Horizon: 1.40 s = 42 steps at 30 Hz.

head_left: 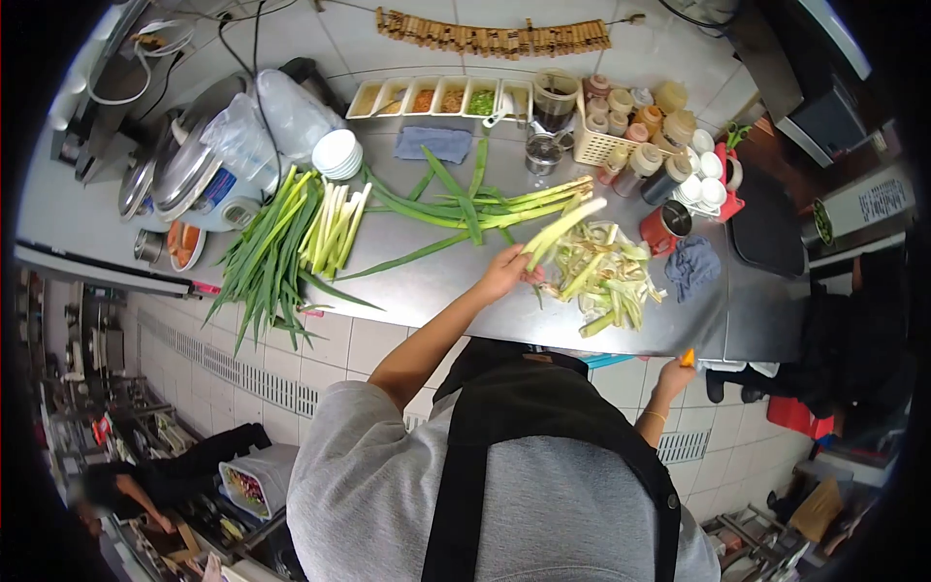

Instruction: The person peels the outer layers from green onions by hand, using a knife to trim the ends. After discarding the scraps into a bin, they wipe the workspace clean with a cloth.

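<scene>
My left hand (506, 272) is closed around a pale leek stalk (567, 228), whose white end points up and to the right over the steel counter. Near the counter's front edge, my right hand (673, 374) grips an orange-handled tool (688, 357); its other end cannot be made out. Stripped leek trimmings (611, 276) form a pile just right of my left hand. Long whole leeks (456, 209) lie behind that hand, leaves to the left. Further left, trimmed white leek stalks (335, 228) rest beside a bundle of green leaves (276, 252) that hangs over the edge.
Along the back stand a row of topping trays (441, 99), a basket of sauce bottles (621, 121) and a metal cup (545, 153). White bowls (337, 153) sit at the left. A red cup (665, 228) and blue cloth (692, 266) lie right. Another person (145, 485) is at lower left.
</scene>
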Motion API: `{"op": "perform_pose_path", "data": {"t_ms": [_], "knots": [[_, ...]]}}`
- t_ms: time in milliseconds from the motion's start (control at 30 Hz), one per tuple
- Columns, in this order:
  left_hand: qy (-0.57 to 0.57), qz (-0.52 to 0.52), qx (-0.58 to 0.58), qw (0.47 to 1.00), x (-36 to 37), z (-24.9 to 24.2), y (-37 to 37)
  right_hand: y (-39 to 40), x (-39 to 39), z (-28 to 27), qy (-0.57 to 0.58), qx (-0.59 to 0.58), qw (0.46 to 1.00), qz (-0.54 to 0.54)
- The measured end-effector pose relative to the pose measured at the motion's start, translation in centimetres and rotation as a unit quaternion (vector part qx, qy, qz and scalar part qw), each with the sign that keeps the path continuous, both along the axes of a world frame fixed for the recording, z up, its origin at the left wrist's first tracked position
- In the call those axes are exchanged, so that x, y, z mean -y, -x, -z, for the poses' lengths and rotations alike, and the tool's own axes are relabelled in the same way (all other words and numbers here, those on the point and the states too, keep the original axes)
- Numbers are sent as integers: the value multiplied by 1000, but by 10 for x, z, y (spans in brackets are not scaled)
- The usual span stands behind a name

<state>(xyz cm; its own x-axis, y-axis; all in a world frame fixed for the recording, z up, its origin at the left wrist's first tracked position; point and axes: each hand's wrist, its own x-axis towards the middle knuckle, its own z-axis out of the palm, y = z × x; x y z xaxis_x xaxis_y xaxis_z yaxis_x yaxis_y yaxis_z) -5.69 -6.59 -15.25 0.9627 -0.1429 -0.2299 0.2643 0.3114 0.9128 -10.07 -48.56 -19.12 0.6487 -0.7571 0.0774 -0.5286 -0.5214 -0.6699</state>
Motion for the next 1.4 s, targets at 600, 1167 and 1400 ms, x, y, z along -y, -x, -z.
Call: {"op": "perform_pose_path", "data": {"t_ms": [600, 1167, 1400], "knots": [[-791, -362, -95, 484, -267, -35, 124, -39, 14, 1, 196, -145, 969, -29], [-775, -153, -31, 612, -194, -112, -125, -53, -20, -46, 131, -165, 973, -96], [-727, 156, 61, 666, -71, -93, -124, -49, -61, -60, 242, -23, 963, -115]]}}
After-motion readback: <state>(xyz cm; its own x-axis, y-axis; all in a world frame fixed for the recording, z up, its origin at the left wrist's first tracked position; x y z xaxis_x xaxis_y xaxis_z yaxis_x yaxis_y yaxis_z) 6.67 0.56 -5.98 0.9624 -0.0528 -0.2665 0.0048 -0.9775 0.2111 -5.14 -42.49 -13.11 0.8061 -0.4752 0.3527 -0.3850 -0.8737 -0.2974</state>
